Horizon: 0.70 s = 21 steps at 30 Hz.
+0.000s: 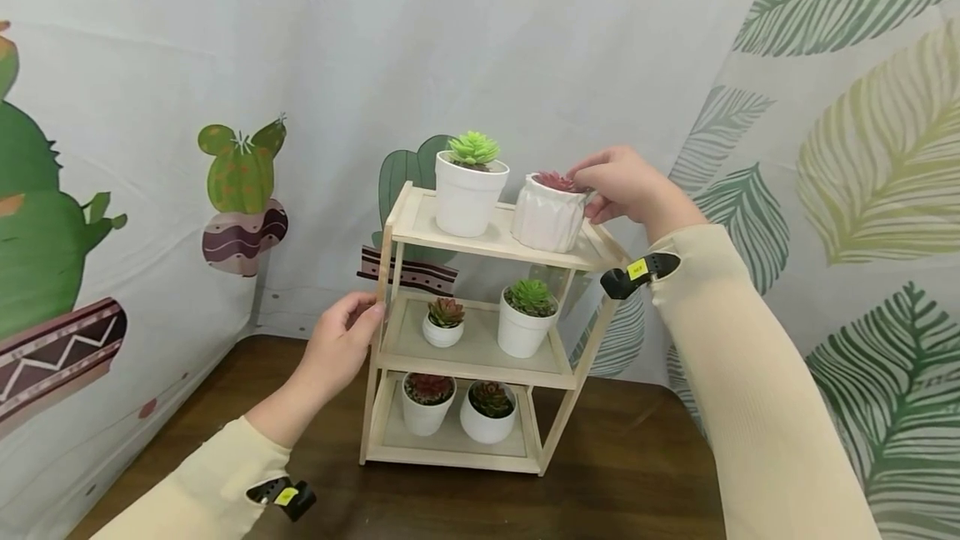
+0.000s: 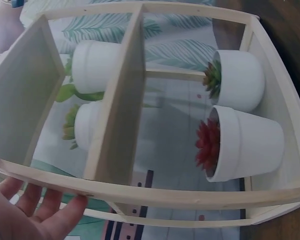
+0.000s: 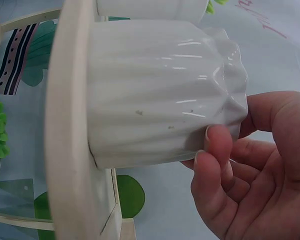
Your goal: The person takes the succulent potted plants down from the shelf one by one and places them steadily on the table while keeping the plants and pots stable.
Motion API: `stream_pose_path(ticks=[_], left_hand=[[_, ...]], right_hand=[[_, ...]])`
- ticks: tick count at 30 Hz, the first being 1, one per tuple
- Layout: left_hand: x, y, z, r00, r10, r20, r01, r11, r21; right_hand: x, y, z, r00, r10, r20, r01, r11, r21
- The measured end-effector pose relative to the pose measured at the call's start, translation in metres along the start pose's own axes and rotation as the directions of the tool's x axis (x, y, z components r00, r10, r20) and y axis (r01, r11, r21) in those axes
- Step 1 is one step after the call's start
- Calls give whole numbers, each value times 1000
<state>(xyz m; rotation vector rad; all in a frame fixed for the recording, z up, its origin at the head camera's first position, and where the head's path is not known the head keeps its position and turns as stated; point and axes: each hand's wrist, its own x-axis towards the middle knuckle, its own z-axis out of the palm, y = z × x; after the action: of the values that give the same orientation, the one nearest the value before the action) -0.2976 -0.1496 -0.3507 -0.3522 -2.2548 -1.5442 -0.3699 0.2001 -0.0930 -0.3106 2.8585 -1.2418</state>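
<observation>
A three-tier wooden shelf (image 1: 480, 372) stands on the table, and my left hand (image 1: 341, 344) grips its left upright, thumb in front. The left wrist view shows the fingers of this left hand (image 2: 35, 212) against that wooden post. On the top tier, at the right, a white fluted pot (image 3: 160, 95) holds a red succulent (image 1: 557, 182). My right hand (image 1: 626, 190) pinches this pot at its rim; in the right wrist view, fingertips (image 3: 217, 150) press its side. The pot's base sits on the top board. To its left is a smooth white pot (image 1: 468, 198) with a bright green succulent.
On the middle tier are a small round pot (image 1: 442, 333) and a taller pot (image 1: 522, 327) with a green succulent. Two white pots, one tapered (image 1: 426, 415) and one rounded (image 1: 487, 426), occupy the bottom tier. A printed cloth (image 1: 360, 48) hangs behind the brown table (image 1: 622, 473).
</observation>
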Motion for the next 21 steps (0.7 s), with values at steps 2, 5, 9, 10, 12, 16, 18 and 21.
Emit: stream_pose_path(ticks=[2, 5, 9, 10, 12, 16, 18, 21], left_hand=[[1, 4, -2, 999, -28, 22, 28, 999, -29], [2, 7, -3, 997, -60, 43, 63, 997, -51], [4, 7, -3, 994, -92, 61, 96, 994, -54], [5, 7, -3, 993, -99, 65, 102, 993, -54], [5, 7, -2, 991, -110, 71, 114, 992, -56], [5, 7, -3, 991, -115, 70, 119, 991, -56], [4, 7, -4, 991, -113, 70, 117, 991, -58], [5, 6, -5, 992, -107, 70, 111, 992, -63]], right_hand=[[2, 1, -2, 1000, 7, 14, -8, 1000, 14], [4, 3, -4, 999, 12, 31, -13, 999, 34], [4, 4, -6, 999, 18, 42, -20, 999, 39], [4, 4, -7, 999, 23, 43, -24, 999, 36], [4, 3, -7, 999, 28, 47, -29, 999, 23], [5, 0, -7, 998, 37, 47, -37, 999, -1], [6, -2, -7, 998, 35, 44, -35, 999, -14], [7, -4, -7, 999, 35, 30, -35, 999, -31]])
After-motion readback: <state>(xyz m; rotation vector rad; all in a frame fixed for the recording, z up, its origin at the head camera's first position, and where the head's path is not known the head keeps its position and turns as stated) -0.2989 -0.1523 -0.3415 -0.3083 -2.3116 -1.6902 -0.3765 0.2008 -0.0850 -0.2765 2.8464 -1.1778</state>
